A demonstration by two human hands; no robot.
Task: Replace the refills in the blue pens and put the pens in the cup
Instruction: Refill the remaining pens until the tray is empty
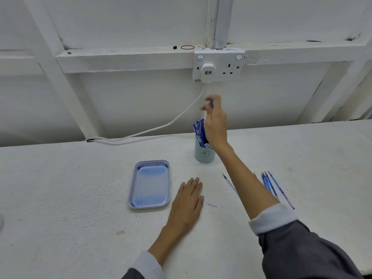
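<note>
A pale blue cup stands at the back middle of the white table and holds several blue pens. My right hand hovers just above the cup, motion-blurred. Its fingertips are curled in a pinch, and a trace of a blue pen shows between them. My left hand lies flat on the table with straight fingers, in front of the cup. Several blue refills lie in a bunch to the right of my right forearm. A single refill lies to the left of that forearm.
A blue ribbed tray with nothing in it sits left of my left hand. A white cable runs along the table's back edge up to a wall socket. A small ink mark stains the table.
</note>
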